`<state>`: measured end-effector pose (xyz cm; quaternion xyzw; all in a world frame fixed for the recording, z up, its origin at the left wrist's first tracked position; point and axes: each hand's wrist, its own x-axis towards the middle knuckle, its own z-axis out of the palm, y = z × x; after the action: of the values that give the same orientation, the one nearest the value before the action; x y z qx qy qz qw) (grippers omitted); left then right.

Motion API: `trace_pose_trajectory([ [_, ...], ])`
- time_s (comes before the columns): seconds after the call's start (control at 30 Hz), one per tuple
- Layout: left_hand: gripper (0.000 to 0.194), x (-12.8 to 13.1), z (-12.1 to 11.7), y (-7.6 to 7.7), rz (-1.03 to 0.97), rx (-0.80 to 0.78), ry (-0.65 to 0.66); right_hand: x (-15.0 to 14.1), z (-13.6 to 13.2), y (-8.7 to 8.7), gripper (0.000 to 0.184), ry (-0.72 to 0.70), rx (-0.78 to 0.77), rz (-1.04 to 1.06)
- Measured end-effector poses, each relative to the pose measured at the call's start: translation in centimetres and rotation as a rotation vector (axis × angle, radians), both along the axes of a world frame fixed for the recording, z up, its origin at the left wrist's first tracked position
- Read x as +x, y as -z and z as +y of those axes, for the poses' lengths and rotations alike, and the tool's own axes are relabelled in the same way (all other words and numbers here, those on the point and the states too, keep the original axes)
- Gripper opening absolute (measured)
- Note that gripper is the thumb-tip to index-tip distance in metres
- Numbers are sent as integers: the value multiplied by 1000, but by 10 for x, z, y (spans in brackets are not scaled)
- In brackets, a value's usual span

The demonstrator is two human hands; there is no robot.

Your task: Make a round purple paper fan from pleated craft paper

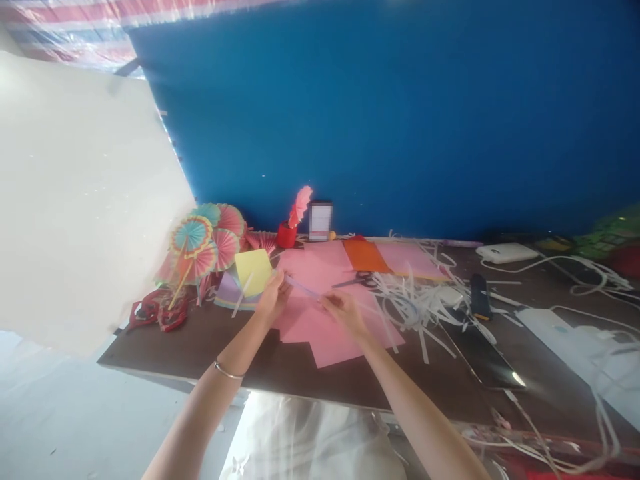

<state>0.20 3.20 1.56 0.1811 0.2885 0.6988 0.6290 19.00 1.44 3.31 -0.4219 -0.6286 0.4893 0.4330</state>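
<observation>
Between my two hands a narrow lavender paper strip point(304, 289) is stretched over pink sheets of paper point(310, 327). My left hand point(273, 298) pinches its left end, and the fingers of my right hand point(345, 312) are closed on the right end. Just beyond the right hand lie dark-handled scissors point(353, 281). Left of my left hand is a yellow square of paper point(253, 270), resting on purple and blue sheets point(233, 290) with a white strip across it.
Folded paper fans point(193, 237) stand at the left, near a red object point(160, 310). A red pot point(287, 235) and a small framed screen point(321, 221) stand at the back. On the right are tangled white paper strips point(415, 303), a dark phone point(483, 353), a power bank point(506, 253) and cables.
</observation>
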Motion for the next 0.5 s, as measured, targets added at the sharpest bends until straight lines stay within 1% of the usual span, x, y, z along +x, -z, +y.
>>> trace_pose_trajectory([
  [0.03,16,2,-1,1,4,-4,14,0,0,0,36,-1,-4,8],
  [0.1,21,7,-2,2,32,-11,82,0,0,0,35,4,-5,19],
  [0.17,26,12,-5,2,91,-24,166,1,0,1,34,15,-4,15],
  [0.23,26,16,-7,2,153,-28,209,0,0,3,32,18,-3,7],
  [0.37,28,19,-10,1,227,6,185,-4,1,7,29,-13,25,55],
  [0.5,33,22,-11,5,340,-7,206,-11,4,13,33,-36,53,49],
])
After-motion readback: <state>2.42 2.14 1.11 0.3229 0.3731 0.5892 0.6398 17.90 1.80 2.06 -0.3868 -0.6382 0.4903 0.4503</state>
